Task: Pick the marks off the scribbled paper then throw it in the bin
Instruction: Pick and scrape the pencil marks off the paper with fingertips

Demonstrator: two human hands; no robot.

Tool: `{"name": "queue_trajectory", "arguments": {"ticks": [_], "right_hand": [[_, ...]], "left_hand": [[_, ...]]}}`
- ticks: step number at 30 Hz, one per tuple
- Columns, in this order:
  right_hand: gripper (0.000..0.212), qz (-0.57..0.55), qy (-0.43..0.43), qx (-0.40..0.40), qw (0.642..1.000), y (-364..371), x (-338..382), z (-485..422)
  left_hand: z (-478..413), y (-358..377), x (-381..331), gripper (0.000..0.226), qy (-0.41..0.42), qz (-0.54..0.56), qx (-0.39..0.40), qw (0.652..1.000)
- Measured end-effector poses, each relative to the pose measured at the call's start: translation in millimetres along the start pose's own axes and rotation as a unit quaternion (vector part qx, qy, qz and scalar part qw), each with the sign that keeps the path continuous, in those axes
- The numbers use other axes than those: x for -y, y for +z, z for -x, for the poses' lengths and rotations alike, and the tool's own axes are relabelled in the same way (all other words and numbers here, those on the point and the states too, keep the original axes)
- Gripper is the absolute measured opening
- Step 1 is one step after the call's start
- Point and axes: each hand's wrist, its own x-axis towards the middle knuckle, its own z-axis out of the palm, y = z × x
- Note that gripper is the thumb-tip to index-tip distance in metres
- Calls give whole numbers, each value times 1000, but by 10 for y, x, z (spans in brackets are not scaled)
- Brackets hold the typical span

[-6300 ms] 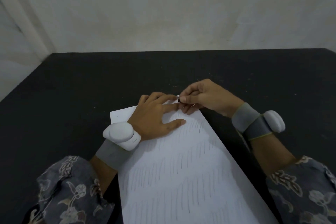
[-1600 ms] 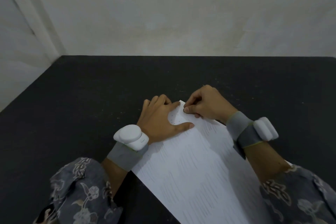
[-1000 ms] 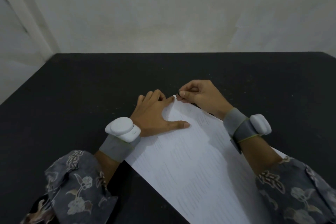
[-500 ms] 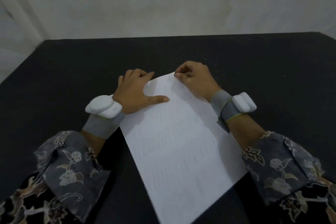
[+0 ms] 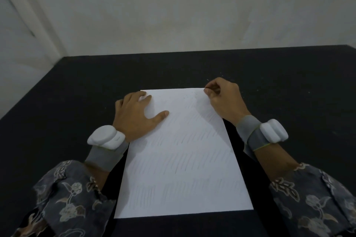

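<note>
A white sheet of paper [image 5: 183, 163] covered in rows of faint pencil strokes lies straight in front of me on the black table [image 5: 73, 90]. My left hand [image 5: 134, 119] rests flat on the sheet's far left corner, fingers and thumb spread. My right hand [image 5: 223, 100] sits at the far right corner with its fingers curled, thumb and forefinger pinching a small eraser that is almost hidden between them. Tiny dark crumbs [image 5: 189, 96] lie on the paper near its top edge. No bin is in view.
A pale wall [image 5: 173, 9] rises right behind the table's far edge. The table's left edge runs diagonally at the left. Grey bands with white pods sit on both wrists [image 5: 269, 134].
The paper has turned from a slanted position to lie square to me. My right hand stayed at the top right corner, and my left hand stayed pressed on the top left.
</note>
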Motion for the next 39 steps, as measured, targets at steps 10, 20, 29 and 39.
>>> {"name": "queue_trajectory", "arguments": {"ticks": [10,20,29,39], "right_hand": [[6,-3,-4,90,996,39,133,116],[2,44,-8,92,995,-283,45,61],[10,-76,-20,179,981,-34,248,79],[12,-15,-54,195,979,241,321,123]], "left_hand": [[28,-28,-122,100,47,86,5,995],[70,-59,-232,90,135,131,74,979],[70,-42,-283,92,148,140,103,974],[43,-46,-270,100,114,101,86,985]]}}
